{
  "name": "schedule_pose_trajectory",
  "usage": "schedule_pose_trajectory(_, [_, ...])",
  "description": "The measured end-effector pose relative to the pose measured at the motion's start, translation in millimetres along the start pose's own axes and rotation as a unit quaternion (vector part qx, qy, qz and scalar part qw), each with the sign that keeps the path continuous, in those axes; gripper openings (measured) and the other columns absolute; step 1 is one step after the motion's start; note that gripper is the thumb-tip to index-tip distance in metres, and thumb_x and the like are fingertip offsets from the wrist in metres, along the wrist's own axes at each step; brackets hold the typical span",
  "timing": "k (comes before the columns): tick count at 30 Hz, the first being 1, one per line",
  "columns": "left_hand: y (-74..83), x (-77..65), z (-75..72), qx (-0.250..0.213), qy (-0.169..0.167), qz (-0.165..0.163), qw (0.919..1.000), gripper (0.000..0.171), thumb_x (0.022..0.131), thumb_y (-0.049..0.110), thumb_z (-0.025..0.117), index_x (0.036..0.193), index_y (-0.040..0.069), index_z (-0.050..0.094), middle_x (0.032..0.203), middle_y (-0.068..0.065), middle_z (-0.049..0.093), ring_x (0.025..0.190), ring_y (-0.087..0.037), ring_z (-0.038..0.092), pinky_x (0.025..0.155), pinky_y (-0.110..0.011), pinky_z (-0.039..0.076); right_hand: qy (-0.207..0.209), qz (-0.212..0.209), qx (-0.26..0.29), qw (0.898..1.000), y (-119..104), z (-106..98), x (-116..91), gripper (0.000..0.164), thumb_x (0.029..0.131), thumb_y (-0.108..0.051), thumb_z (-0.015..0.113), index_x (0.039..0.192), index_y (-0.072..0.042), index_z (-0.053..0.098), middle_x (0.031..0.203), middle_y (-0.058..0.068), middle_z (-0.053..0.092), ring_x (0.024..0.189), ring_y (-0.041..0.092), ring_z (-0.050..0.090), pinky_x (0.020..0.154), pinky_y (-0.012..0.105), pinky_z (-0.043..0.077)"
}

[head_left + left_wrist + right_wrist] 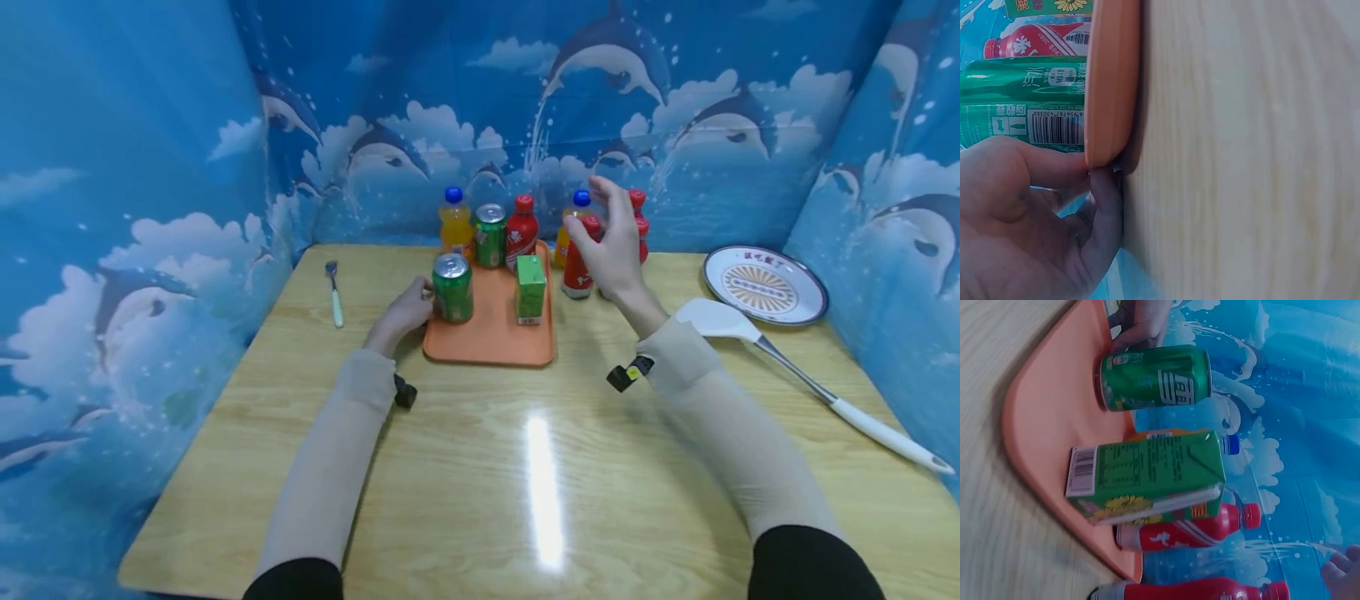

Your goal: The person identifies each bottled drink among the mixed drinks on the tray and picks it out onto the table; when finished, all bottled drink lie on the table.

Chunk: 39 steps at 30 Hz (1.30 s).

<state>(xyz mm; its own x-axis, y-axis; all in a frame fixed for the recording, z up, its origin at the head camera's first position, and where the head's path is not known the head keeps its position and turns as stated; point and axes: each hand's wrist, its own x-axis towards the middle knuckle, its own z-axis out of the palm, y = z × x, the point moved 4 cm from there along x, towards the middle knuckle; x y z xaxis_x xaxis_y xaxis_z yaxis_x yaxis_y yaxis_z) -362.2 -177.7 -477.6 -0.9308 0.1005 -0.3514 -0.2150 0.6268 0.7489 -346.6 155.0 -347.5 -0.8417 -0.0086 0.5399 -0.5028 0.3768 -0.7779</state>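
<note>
An orange tray (491, 343) bears two green soda cans, a green drink carton (530, 287), a red bottle (522, 227) and an orange-drink bottle (455, 221). My left hand (408, 310) pinches the tray's left rim, thumb above and fingers below, as the left wrist view shows. Right beside that hand stands the front can (1022, 103); the second can (491, 237) is behind it. My right hand (617, 250) is raised with fingers apart, to the right of the tray. It overlaps a red bottle (577, 268) and partly hides more bottles behind it.
At the right lie a patterned plate (767, 285) and a white spatula (795, 367) with a long handle. A small fork-like utensil (334, 296) with a pale green handle lies at the left. A blue dolphin-print curtain (450, 92) surrounds the table.
</note>
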Motion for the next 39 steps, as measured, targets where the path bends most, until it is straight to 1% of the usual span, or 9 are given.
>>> schedule_pose_trajectory(4, [-1.2,-0.7,3.1,-0.004,-0.003,-0.004,1.0000,0.045,0.101,0.006,0.042,0.145,0.012,0.039,0.151,-0.020,0.049,0.117,-0.033,0.057,0.084,-0.039,0.052,-0.047,0.006,0.011,0.999,0,19,6,0.069,0.103,-0.025,0.066,0.164,-0.017,0.034,0.167,0.008,0.036,0.152,0.027,0.042,0.126,0.048,0.037])
schedule_pose_trajectory(9, [-2.6,-0.8,4.5,-0.009,-0.001,-0.009,0.9999,0.043,0.102,0.006,0.041,0.145,0.013,0.039,0.156,-0.019,0.047,0.123,-0.034,0.057,0.086,-0.041,0.053,-0.107,0.051,-0.017,0.993,12,38,14,0.075,0.104,-0.038,0.065,0.168,-0.028,0.026,0.172,0.007,0.029,0.153,0.030,0.040,0.127,0.050,0.035])
schedule_pose_trajectory(13, [-3.4,0.3,5.2,-0.009,-0.001,-0.009,0.9999,0.044,0.102,0.006,0.042,0.145,0.013,0.040,0.155,-0.019,0.047,0.123,-0.035,0.058,0.085,-0.040,0.053,-0.135,0.085,-0.034,0.987,24,52,18,0.076,0.105,-0.040,0.063,0.169,-0.025,0.025,0.173,0.010,0.028,0.153,0.035,0.040,0.126,0.052,0.036])
schedule_pose_trajectory(17, [-3.9,1.4,5.9,-0.013,0.000,-0.008,0.9999,0.045,0.101,0.005,0.044,0.145,0.013,0.040,0.153,-0.019,0.048,0.119,-0.034,0.059,0.082,-0.040,0.053,-0.144,0.108,-0.065,0.981,35,63,22,0.076,0.106,-0.038,0.062,0.168,-0.017,0.025,0.171,0.015,0.031,0.151,0.036,0.042,0.124,0.051,0.039])
schedule_pose_trajectory(21, [-4.3,2.7,6.8,-0.015,0.001,-0.009,0.9998,0.045,0.101,0.005,0.045,0.145,0.014,0.040,0.154,-0.018,0.048,0.120,-0.033,0.058,0.083,-0.039,0.053,-0.156,0.148,-0.088,0.973,42,71,25,0.079,0.105,-0.040,0.061,0.169,-0.018,0.021,0.173,0.012,0.028,0.156,0.033,0.036,0.126,0.052,0.035])
schedule_pose_trajectory(24, [-3.7,2.9,6.6,-0.009,0.005,-0.009,0.9999,0.045,0.101,0.006,0.045,0.145,0.014,0.040,0.155,-0.018,0.048,0.121,-0.033,0.058,0.084,-0.040,0.053,-0.164,0.180,-0.090,0.966,46,76,26,0.078,0.105,-0.040,0.062,0.169,-0.019,0.022,0.174,0.010,0.028,0.158,0.031,0.032,0.128,0.051,0.033])
schedule_pose_trajectory(29, [-2.8,2.8,5.8,-0.003,0.009,-0.009,0.9999,0.047,0.099,0.005,0.045,0.145,0.012,0.041,0.157,-0.018,0.046,0.121,-0.033,0.058,0.085,-0.040,0.053,-0.167,0.215,-0.093,0.958,53,82,30,0.074,0.105,-0.038,0.062,0.167,-0.016,0.028,0.170,0.011,0.035,0.156,0.030,0.036,0.127,0.050,0.034])
schedule_pose_trajectory(33, [-2.9,2.8,4.5,-0.002,0.011,-0.011,0.9999,0.047,0.100,0.005,0.044,0.146,0.012,0.040,0.157,-0.017,0.046,0.118,-0.032,0.057,0.083,-0.038,0.053,-0.162,0.225,-0.093,0.956,55,86,33,0.072,0.105,-0.037,0.064,0.166,-0.015,0.032,0.166,0.010,0.042,0.152,0.029,0.042,0.125,0.048,0.039])
schedule_pose_trajectory(39, [-2.6,2.2,1.8,-0.009,0.013,-0.005,0.9999,0.047,0.100,0.004,0.044,0.146,0.013,0.040,0.153,-0.018,0.048,0.116,-0.032,0.058,0.083,-0.040,0.052,-0.146,0.212,-0.110,0.960,54,91,39,0.072,0.102,-0.031,0.070,0.163,-0.010,0.036,0.160,0.015,0.050,0.144,0.032,0.052,0.119,0.048,0.045])
